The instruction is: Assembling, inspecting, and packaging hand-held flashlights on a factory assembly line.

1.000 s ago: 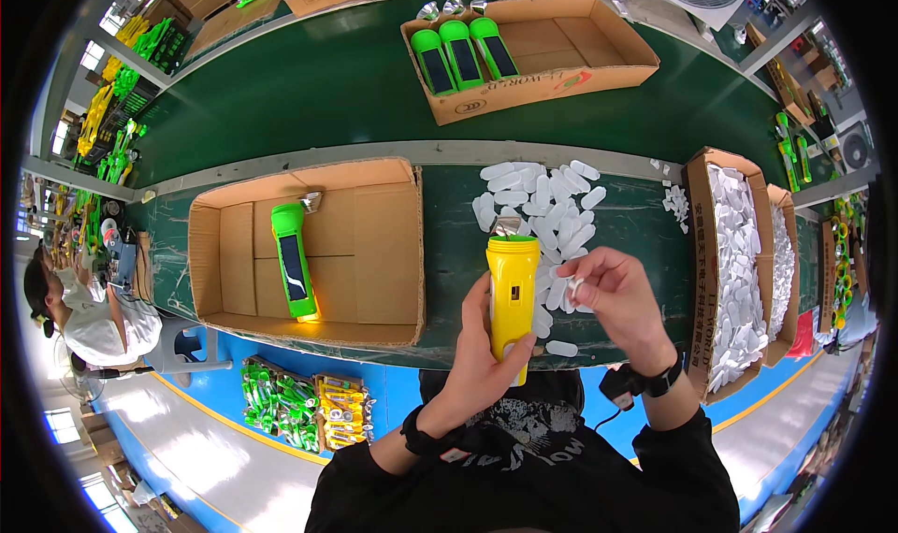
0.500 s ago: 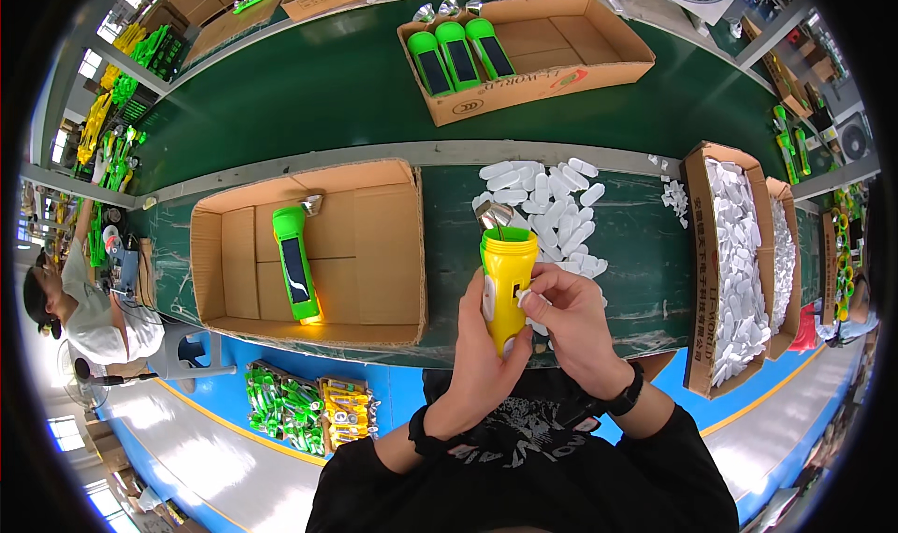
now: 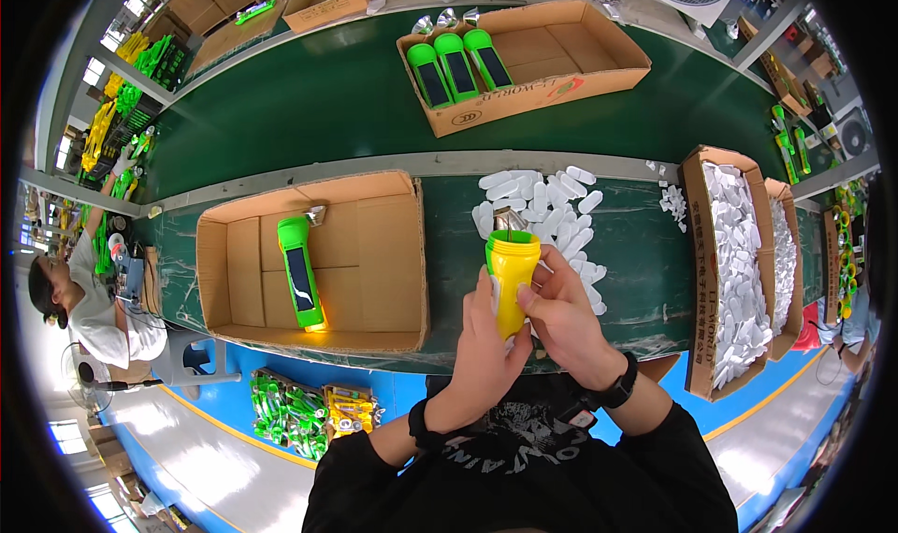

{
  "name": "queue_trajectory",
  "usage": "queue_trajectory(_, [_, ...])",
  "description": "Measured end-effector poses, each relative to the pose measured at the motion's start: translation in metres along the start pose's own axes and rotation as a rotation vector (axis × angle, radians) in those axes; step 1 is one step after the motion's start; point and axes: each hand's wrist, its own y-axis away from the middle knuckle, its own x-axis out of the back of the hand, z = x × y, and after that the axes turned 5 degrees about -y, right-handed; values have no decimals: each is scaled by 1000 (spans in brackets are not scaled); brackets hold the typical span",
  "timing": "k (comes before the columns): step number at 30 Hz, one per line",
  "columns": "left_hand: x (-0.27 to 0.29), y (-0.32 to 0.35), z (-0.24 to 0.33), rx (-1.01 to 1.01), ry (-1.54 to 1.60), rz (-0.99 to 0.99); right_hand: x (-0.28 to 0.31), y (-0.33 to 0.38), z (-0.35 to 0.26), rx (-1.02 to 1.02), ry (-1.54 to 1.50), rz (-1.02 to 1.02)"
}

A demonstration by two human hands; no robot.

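Observation:
A yellow and green flashlight body stands nearly upright between my hands, over the front of the green bench. My left hand wraps round its lower left side. From the right, my right hand grips it, with the thumb pressed on the yellow side; anything under that thumb is hidden. A shiny reflector shows at the body's open threaded top. Just beyond lie loose white oval plastic pieces in a pile.
On the left, a cardboard box holds a lit green flashlight. Farther back, a box holds 3 green flashlights. Boxes of white pieces stand at right. A person works at far left.
My right thumb has moved from holding a small white piece by the slot to pressing on the flashlight body; the slot is now covered. The view has shifted slightly.

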Motion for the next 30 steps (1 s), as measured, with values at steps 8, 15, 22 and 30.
queue_trajectory(8, [27,-17,0,54,97,70,3,14,4,-304,-387,-291])
queue_trajectory(15, [87,-41,-35,56,-281,176,5,-3,-10,-188,-232,-368])
queue_trajectory(22, [208,-31,-160,398,-737,337,11,-103,-121,355,691,-118])
queue_trajectory(30, [198,-40,-150,626,-489,58,33,-308,-203,714,1657,247])
